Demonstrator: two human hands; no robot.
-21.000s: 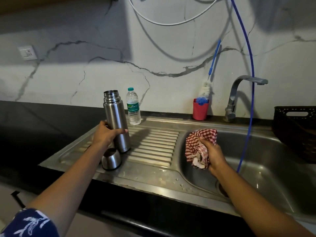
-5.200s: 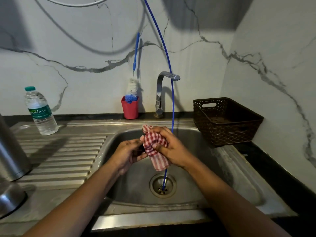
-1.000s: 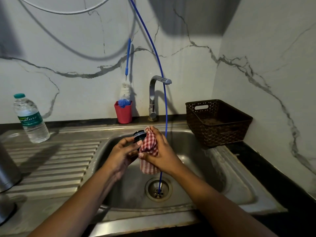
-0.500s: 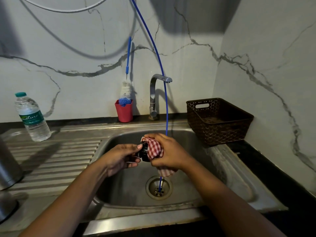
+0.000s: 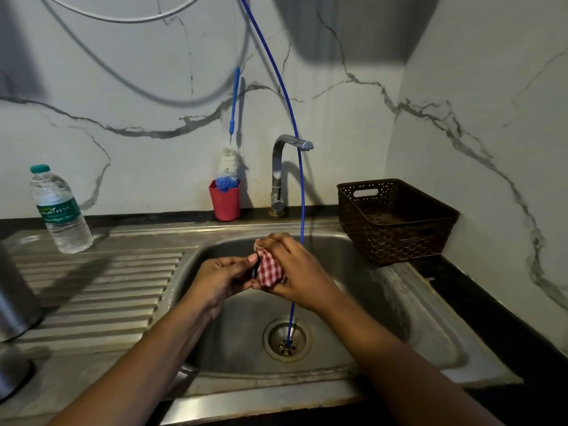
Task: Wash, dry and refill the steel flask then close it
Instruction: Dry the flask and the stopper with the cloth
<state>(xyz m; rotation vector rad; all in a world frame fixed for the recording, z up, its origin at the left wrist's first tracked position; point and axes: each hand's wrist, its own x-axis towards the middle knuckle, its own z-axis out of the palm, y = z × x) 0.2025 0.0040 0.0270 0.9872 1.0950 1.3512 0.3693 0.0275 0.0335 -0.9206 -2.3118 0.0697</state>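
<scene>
Over the steel sink basin (image 5: 399, 327), my left hand (image 5: 221, 278) grips a small black stopper (image 5: 254, 269), almost wholly hidden between fingers and cloth. My right hand (image 5: 295, 272) holds a red-and-white checked cloth (image 5: 269, 269) wrapped against that stopper. The steel flask body (image 5: 13, 302) stands on the ribbed drainboard at the far left edge, only its lower part in view. Its steel cup lid (image 5: 10, 376) lies below it at the left edge. A plastic water bottle (image 5: 60, 210) with a teal cap stands at the back left.
A steel tap (image 5: 282, 167) rises behind the basin. A thin blue hose (image 5: 299, 192) hangs down into the drain (image 5: 285, 339). A red cup (image 5: 225, 201) holding a bottle brush stands by the wall. A brown lattice basket (image 5: 396, 219) sits at the right.
My right hand has drawn the cloth up into a tighter bundle over the stopper; the dangling end no longer hangs below. Both hands stay over the basin.
</scene>
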